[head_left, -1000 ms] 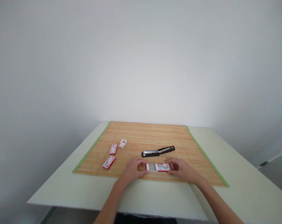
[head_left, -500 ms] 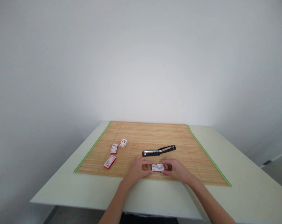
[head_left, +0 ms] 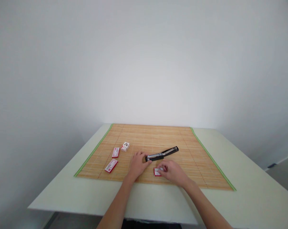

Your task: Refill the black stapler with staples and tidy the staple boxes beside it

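Observation:
A small red and white staple box (head_left: 156, 172) lies on the bamboo mat (head_left: 196, 159) near its front edge. My right hand (head_left: 172, 170) rests on the box's right part, with the fingers gripping it. A black stapler (head_left: 162, 153) lies opened out flat just behind the box, its metal track showing. My left hand (head_left: 137, 164) is to the left of the box, fingers spread, with the thumb and fingertips at the stapler's left end. Whether they touch the stapler is hard to tell.
Three more small staple boxes lie on the mat's left side: one red (head_left: 115, 152), one red nearer the front (head_left: 111, 165), one white (head_left: 125, 146). The mat has green side edges and covers a pale table (head_left: 249, 178) against a white wall.
The box, pulled out long a second ago, has been pushed together short. My left hand has let go of it and moved back toward the stapler's left end.

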### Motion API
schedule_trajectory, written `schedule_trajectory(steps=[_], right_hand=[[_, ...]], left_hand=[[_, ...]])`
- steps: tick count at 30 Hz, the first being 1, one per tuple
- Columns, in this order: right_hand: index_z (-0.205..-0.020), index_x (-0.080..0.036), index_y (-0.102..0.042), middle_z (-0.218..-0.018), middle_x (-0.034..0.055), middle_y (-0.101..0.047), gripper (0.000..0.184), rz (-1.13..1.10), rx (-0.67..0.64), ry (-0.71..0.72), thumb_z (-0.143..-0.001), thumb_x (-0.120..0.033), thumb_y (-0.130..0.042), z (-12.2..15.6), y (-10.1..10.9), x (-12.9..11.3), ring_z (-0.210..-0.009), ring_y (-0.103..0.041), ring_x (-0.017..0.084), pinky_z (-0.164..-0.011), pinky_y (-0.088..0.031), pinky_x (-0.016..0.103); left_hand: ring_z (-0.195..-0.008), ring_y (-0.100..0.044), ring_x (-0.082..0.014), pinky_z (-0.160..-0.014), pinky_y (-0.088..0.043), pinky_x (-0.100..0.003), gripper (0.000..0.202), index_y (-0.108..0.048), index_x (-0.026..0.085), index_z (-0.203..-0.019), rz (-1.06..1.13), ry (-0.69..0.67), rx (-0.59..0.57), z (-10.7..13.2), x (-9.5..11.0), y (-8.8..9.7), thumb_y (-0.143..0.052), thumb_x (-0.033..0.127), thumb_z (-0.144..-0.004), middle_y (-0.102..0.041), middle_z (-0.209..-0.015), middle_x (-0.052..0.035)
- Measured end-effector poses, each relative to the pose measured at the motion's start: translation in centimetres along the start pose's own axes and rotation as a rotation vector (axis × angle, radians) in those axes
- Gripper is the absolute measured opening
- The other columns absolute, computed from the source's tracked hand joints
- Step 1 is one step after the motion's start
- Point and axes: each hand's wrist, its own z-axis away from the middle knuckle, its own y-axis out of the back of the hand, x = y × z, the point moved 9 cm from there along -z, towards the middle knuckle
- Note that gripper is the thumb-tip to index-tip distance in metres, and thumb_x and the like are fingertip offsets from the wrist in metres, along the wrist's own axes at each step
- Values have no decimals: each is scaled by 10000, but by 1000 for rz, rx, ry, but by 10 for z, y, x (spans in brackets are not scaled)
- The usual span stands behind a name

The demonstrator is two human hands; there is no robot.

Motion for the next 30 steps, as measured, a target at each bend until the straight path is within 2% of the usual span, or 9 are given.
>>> schedule_trajectory(steps=[3, 8, 20, 25, 27, 30], right_hand=[[-928, -244, -757, -768, -1, -660, 145, -24, 43, 6, -891, -347, -662, -1, 9, -2, -690, -562, 153, -636, -350, 251], [-955, -250, -763, -746, 3, -645, 203, -14, 93, 5, -927, -397, -626, -7, 18, -5, -669, -546, 154, -633, -353, 255], [-929, -235, -771, -745, 20, -686, 222, 11, 16, 22, -909, -422, -652, -27, 6, -15, -691, -577, 170, -644, -372, 259], [-1008, -247, -761, -768, 19, -701, 240, 71, 12, -12, -891, -434, -666, -25, 15, -8, -701, -594, 173, -640, -362, 254], [-961, -249, -764, -778, 21, -709, 216, 122, 5, -44, -895, -425, -657, -21, 19, -3, -707, -603, 174, -635, -351, 253], [-894, -263, -772, -800, 24, -732, 192, 187, -42, -45, -912, -394, -633, -17, 14, -5, -743, -630, 182, -664, -352, 257]], left_hand=[[-1137, -535, -261, -956, -371, -372, 339, -705, 326, -1126, 11, -35, -51, 4, 5, -3, -702, 534, -858, -646, -1183, -22], [-1150, -536, -262, -995, -348, -391, 377, -716, 336, -1162, 44, -86, -124, 16, 15, -6, -667, 576, -876, -664, -1192, -25], [-1104, -553, -250, -953, -354, -383, 331, -729, 356, -1124, 70, -88, -95, 20, 18, -5, -690, 560, -867, -676, -1120, -6], [-1102, -556, -252, -947, -356, -387, 336, -731, 345, -1100, 70, -80, -77, 19, 17, -5, -718, 560, -842, -677, -1110, -7], [-1104, -559, -254, -950, -356, -392, 336, -733, 332, -1082, 63, -71, -72, 20, 16, -5, -741, 547, -823, -679, -1114, -11], [-1114, -559, -260, -958, -355, -400, 330, -731, 320, -1072, 53, -66, -59, 20, 16, -5, -745, 535, -821, -681, -1118, -18]])
